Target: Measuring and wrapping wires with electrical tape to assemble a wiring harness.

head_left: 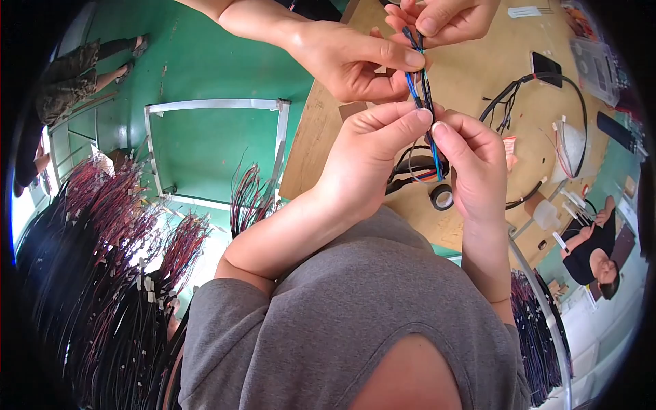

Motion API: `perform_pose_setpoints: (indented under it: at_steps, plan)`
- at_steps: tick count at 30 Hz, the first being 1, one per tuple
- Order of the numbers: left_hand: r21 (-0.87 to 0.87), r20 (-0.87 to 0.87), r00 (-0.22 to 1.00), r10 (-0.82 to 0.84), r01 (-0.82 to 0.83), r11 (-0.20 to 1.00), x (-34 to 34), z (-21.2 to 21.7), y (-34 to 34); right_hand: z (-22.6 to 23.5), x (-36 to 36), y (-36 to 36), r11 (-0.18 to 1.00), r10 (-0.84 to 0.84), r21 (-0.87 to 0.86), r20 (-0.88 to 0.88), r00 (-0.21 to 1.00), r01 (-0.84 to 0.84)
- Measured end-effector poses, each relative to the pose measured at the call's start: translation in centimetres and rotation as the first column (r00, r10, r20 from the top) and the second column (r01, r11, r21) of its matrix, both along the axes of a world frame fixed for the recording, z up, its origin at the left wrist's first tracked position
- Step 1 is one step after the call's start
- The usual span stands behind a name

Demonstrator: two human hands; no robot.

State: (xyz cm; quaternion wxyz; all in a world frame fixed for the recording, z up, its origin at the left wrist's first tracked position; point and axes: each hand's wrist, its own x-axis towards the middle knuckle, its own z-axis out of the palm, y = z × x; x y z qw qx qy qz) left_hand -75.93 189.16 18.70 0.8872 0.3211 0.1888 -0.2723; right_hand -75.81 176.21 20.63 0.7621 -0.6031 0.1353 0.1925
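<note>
Over the table, a thin bundle of blue, black and grey wires (pixel 437 160) passes between my two hands. My left hand (pixel 372 154) pinches it between thumb and fingers. Close beside, my right hand (pixel 476 160) pinches the same bundle, thumb near the other thumb. Farther along, a co-worker's hand (pixel 355 58) grips the wires, and that person's other hand (pixel 454 20) is at the dark wire ends. A roll of black tape (pixel 442 197) lies just below the wires. My fingers cover part of the bundle.
A black cable harness (pixel 509 92) curves across the wooden table (pixel 318 137), near a dark phone (pixel 547 68). Many wire bundles (pixel 130 225) hang at the left beside a metal frame (pixel 219 104). Another person (pixel 594 256) sits at the far right.
</note>
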Motion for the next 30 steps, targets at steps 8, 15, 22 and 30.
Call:
perform_pose_setpoints:
  at_steps: [8,15,22,30]
  plan:
    - [-0.001,0.005,1.000,-0.006,0.006,1.000,-0.02,0.02,-0.01,-0.11,-0.09,-0.32,0.999,0.032,-0.017,0.002,0.999,-0.032]
    - [0.011,0.003,1.000,-0.006,0.006,1.000,-0.07,0.18,0.22,0.03,-0.12,0.08,1.000,0.018,-0.018,0.011,1.000,-0.018]
    - [0.007,0.005,1.000,-0.008,0.008,1.000,-0.15,0.11,0.14,0.01,-0.21,0.05,1.000,0.022,-0.014,0.032,0.999,-0.022]
    - [0.006,0.017,1.000,0.014,-0.014,1.000,0.18,0.08,0.32,-0.09,-0.04,0.39,0.998,0.033,-0.057,0.034,0.999,-0.031]
